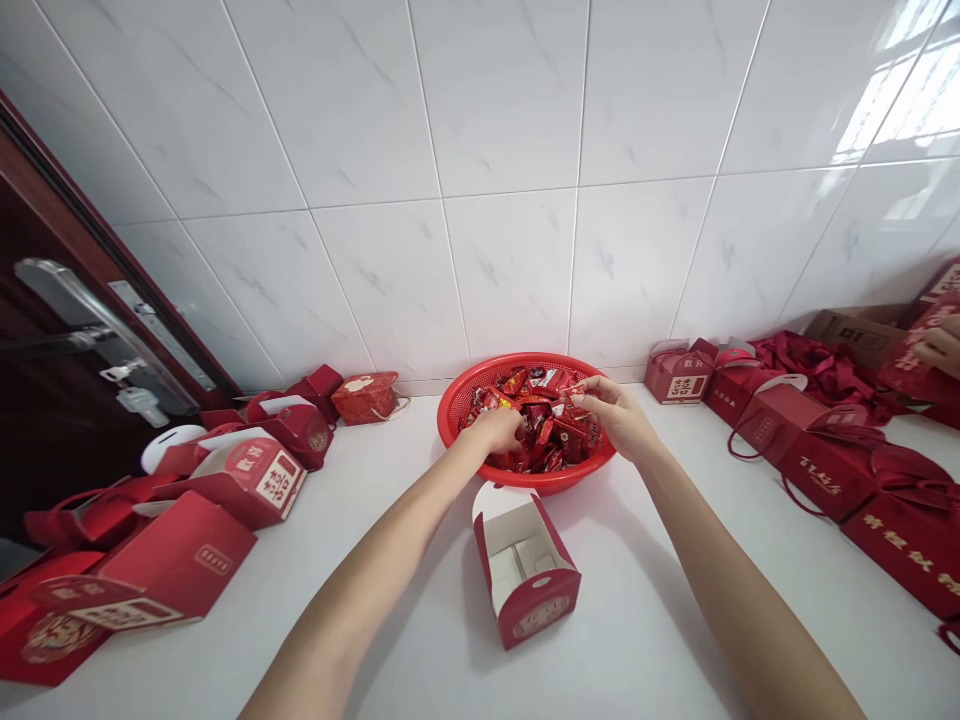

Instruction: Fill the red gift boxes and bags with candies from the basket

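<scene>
A red plastic basket (445,418) with a perforated rim holds many small red-wrapped candies (541,425). My left hand (497,430) reaches into its left side, fingers curled down among the candies. The fingertips are buried, so what they grip is hidden. At the basket's right edge, my right hand (613,412) pinches a small red-wrapped candy (576,393) between thumb and fingers. Just in front of the basket, between my forearms, stands an open red gift box (541,608) with a white inside; its top flaps are spread and no candy shows in it.
Red gift boxes (199,555) line the left side, with a small red box (365,398) near the wall. More boxes (829,470) run along the right, beside dark red ribbon-like fabric (817,370). Another person's hand (941,345) shows at the far right. A door handle (90,310) is at left.
</scene>
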Demonstrator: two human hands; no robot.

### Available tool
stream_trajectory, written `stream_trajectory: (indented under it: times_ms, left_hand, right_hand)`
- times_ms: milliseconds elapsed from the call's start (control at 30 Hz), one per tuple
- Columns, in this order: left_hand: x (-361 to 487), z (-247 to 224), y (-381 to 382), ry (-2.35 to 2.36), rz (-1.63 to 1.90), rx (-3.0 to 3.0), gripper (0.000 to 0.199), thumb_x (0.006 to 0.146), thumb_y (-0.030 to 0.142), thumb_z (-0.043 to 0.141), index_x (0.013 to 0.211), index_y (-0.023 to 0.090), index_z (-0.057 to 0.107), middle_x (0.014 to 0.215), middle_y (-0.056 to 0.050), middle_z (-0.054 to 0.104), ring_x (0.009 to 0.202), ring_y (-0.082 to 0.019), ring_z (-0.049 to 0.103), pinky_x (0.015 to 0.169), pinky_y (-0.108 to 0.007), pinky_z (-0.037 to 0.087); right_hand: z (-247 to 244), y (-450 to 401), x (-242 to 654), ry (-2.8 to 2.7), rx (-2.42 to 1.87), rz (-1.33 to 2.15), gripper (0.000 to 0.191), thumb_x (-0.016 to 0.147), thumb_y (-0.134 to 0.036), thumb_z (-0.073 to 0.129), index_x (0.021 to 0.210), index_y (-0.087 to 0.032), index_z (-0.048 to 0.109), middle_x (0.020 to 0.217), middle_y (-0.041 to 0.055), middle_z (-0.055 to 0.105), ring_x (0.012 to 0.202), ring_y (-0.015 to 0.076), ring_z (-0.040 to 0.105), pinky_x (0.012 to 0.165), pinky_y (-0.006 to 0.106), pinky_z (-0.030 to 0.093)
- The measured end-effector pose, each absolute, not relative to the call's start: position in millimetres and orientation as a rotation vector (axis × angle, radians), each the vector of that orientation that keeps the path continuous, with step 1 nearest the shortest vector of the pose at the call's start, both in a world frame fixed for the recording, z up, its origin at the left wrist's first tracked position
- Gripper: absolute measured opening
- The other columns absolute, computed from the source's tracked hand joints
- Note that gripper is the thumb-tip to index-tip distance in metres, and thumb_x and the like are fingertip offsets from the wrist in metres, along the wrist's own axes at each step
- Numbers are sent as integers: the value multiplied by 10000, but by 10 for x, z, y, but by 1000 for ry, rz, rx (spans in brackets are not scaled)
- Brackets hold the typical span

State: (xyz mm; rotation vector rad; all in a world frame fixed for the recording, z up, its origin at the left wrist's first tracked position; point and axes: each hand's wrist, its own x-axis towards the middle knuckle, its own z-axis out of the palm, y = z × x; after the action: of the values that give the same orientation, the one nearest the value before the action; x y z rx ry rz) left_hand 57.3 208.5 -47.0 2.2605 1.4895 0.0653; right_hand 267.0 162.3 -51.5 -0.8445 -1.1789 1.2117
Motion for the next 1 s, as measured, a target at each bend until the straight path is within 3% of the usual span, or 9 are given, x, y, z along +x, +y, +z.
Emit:
stream_trajectory:
  times_ms: [300,433,567,767,900,1000]
  left_hand:
    - [532,-513,2111,1377,155,2224,89,607,209,743,561,230,670,553,9,608,559,-177,540,593,-274,399]
    - [550,-503,2104,1353,262,2197,248,725,363,704,539,217,630,524,3,586,526,-162,501,552,-274,369]
    - [551,-484,2099,1333,338,2178,276,781,418,652,605,205,656,573,-10,624,544,-164,517,545,-275,362]
    - [596,-405,2023,1180,268,2202,323,712,527,731,651,210,717,646,-3,667,588,-157,533,552,-265,358]
    - [664,-396,1982,1332,225,2255,314,659,434,792,503,215,630,489,15,564,513,-157,505,529,-278,327]
    - [682,-392,1987,1535,333,2253,343,722,304,734,450,211,546,460,-10,525,561,-201,559,589,-294,357]
  right_hand:
    - [-519,1624,2675,-1195,-843,1193,352,606,-433,882,779,-237,646,797,5,693,768,196,657,664,311,498]
    - [-512,1619,2671,-1186,-846,1198,353,605,-435,880,767,-235,639,790,1,694,757,194,659,645,306,485]
    - [-499,1612,2670,-1174,-845,1218,353,595,-420,887,760,-234,636,790,1,705,759,190,663,628,293,469]
    - [-508,1616,2675,-1171,-834,1232,343,603,-413,885,771,-240,641,794,-3,707,756,195,676,675,315,501]
    - [-520,1627,2676,-1182,-846,1217,348,609,-422,880,784,-235,643,801,1,706,761,193,673,689,318,500]
    - [-511,1619,2673,-1196,-856,1200,361,605,-439,880,777,-237,634,796,2,700,764,198,667,675,319,495]
